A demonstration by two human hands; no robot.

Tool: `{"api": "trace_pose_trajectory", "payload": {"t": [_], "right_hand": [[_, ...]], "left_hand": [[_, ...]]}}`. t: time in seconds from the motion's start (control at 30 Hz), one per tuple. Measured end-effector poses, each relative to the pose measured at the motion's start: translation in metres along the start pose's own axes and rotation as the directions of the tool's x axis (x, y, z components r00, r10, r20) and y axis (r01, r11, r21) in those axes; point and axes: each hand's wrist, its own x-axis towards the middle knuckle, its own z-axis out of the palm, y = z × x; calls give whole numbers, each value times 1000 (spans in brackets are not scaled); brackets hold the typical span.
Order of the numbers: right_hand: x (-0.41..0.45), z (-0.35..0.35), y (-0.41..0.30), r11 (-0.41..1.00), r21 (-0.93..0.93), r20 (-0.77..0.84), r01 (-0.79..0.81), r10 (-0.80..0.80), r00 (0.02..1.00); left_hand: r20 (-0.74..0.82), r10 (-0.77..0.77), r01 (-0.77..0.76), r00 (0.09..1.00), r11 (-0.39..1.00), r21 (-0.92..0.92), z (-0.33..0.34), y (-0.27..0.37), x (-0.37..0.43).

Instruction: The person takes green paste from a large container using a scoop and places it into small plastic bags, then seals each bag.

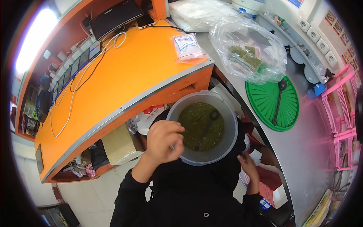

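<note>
A translucent plastic tub (231, 139) rests on my lap, partly filled with a dark green, flaky-looking mass (195, 122). Lying on that mass inside the tub is a black plastic spoon (204, 132). My left hand (166, 142) is raised over the tub's left rim with its fingers curled, and the inside of its palm is hidden. To the right of the tub, low beside my lap, is my right hand (248, 165). A white piece (255, 157) shows just beyond its fingers; whether they touch it I cannot tell.
A green lid (272, 113) with another black spoon (279, 102) lies on the metal counter (300, 159). Behind it, a clear bag (246, 42) contains small green-filled packets. The orange desk (122, 71) carries cables, a zip bag (188, 48) and a monitor (116, 17). Pink racks (337, 113) stand right.
</note>
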Motion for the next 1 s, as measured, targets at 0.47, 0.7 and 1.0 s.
{"api": "trace_pose_trajectory", "payload": {"t": [0.47,0.7,1.0], "right_hand": [[-128,-109,-268,-365,-644,202,672,-929,-311],[-34,-60,-321,287,-551,-102,783,-955,278],[122,9,-381,255,-637,-295,728,-953,76]], "left_hand": [[-39,65,-52,997,959,277,23,-56,101],[26,66,-71,997,932,354,33,-109,134],[-170,122,-49,978,923,382,28,-83,142]]}}
